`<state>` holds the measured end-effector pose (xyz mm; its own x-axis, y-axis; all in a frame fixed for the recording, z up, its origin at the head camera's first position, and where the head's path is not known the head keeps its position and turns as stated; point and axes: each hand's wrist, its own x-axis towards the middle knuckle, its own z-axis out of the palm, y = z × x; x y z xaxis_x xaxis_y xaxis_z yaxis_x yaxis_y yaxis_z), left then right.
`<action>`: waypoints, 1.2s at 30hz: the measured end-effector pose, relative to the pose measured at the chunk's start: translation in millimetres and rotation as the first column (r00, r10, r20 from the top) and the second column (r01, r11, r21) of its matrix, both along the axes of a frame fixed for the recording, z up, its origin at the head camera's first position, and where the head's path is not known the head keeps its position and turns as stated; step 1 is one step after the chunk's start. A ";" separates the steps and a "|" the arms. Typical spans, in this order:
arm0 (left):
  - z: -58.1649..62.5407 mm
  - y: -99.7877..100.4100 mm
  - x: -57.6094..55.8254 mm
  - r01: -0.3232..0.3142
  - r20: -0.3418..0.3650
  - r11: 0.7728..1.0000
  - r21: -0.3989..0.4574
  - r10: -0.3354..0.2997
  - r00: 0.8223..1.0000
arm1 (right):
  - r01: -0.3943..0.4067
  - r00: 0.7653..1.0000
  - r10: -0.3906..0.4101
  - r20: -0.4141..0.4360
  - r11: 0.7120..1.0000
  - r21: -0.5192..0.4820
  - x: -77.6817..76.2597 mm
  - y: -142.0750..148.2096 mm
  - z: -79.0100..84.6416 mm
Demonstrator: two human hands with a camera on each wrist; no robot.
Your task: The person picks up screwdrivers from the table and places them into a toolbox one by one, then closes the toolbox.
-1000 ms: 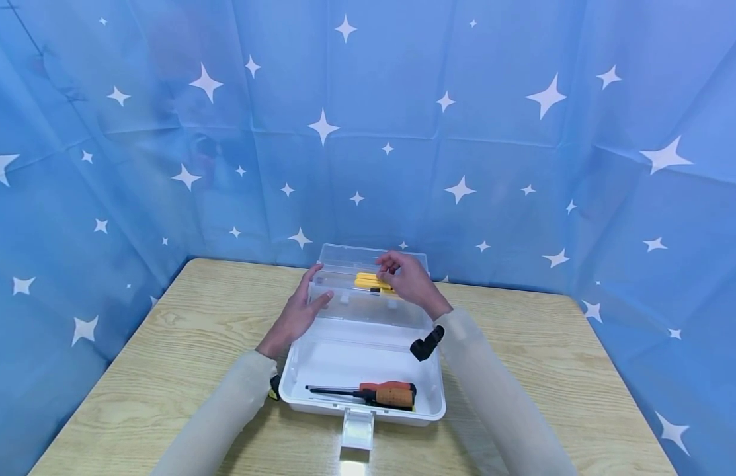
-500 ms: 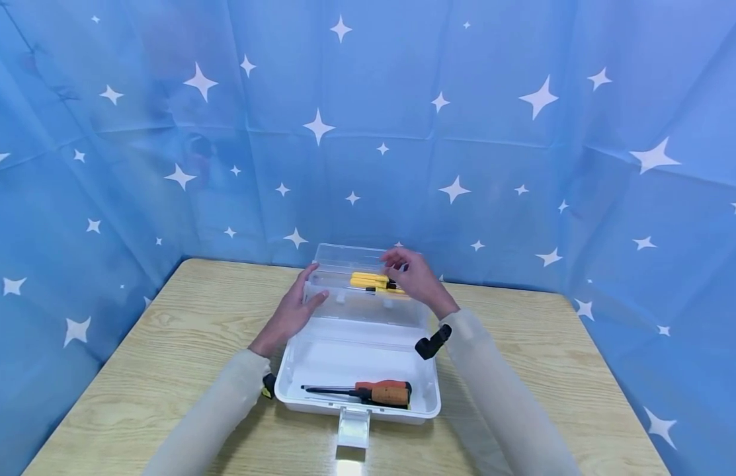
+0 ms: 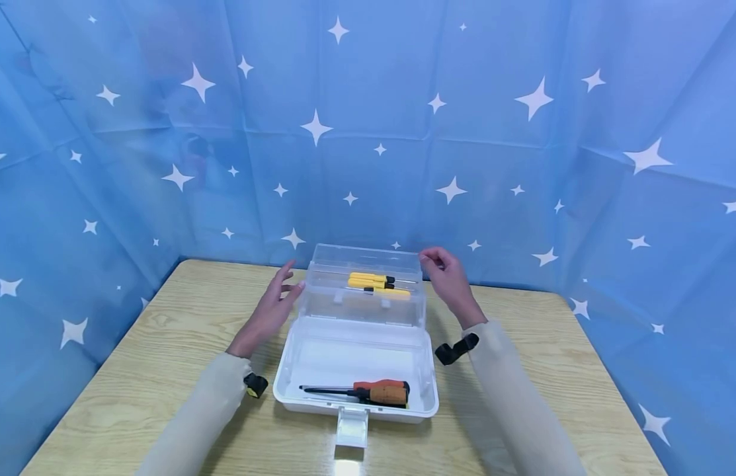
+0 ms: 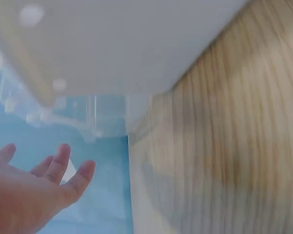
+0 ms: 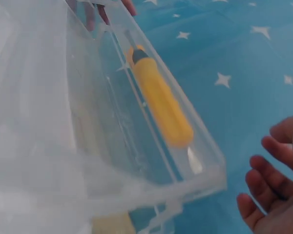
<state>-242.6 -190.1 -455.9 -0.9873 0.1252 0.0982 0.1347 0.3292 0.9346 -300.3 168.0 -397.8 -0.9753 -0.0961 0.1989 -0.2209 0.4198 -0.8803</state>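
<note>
A white plastic toolbox (image 3: 358,350) stands open on the table. In its front lie a red-handled screwdriver (image 3: 382,383) and one with a wooden-looking handle (image 3: 388,396). Yellow-handled screwdrivers (image 3: 370,284) rest in the raised clear tray (image 3: 326,279) at the back; the right wrist view shows one yellow handle (image 5: 161,105) close up. At the tray's left end is my left hand (image 3: 269,307), fingers spread and holding nothing. Just off the tray's right end hovers my right hand (image 3: 452,281), its fingers loosely bent around nothing; the right wrist view shows a gap between it and the tray.
The toolbox's front latch (image 3: 352,430) hangs down over the wooden table (image 3: 558,370). Behind the table's back edge hangs a blue curtain (image 3: 368,185) with white stars. Black wrist cameras (image 3: 457,349) are strapped to both sleeves.
My right hand has left the yellow screwdrivers and moved right, past the tray's end. My left hand has drawn back left from the tray. The toolbox and screwdrivers stay put.
</note>
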 end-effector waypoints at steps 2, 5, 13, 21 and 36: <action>-1.2 -3.9 -1.0 0.015 0.034 0.999 0.042 -0.017 0.999 | 0.035 0.999 -0.034 0.022 0.998 -0.047 1.7 6.5 -5.9; -3.0 -6.1 -3.0 0.031 0.107 0.995 0.100 -0.041 0.993 | 0.068 0.994 -0.057 0.091 0.990 -0.121 3.0 12.5 -16.7; -18.2 -0.5 -13.9 0.117 0.233 0.957 0.267 -0.182 0.955 | 0.047 0.930 0.022 0.367 0.983 -0.177 5.6 17.2 -46.4; -21.5 3.7 -13.8 0.181 0.284 0.914 0.362 -0.293 0.913 | -0.056 0.863 0.196 0.465 0.953 -0.299 10.2 19.1 -61.5; -25.4 14.6 -13.5 0.104 0.311 0.826 0.554 -0.321 0.895 | -0.093 0.849 0.277 0.450 0.917 -0.389 14.5 32.0 -59.5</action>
<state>-256.1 -175.4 -481.3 -0.9128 0.3750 -0.1619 -0.2515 -0.2039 0.9461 -285.9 200.0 -457.3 -0.9225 -0.3008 -0.2420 0.2318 0.0698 -0.9703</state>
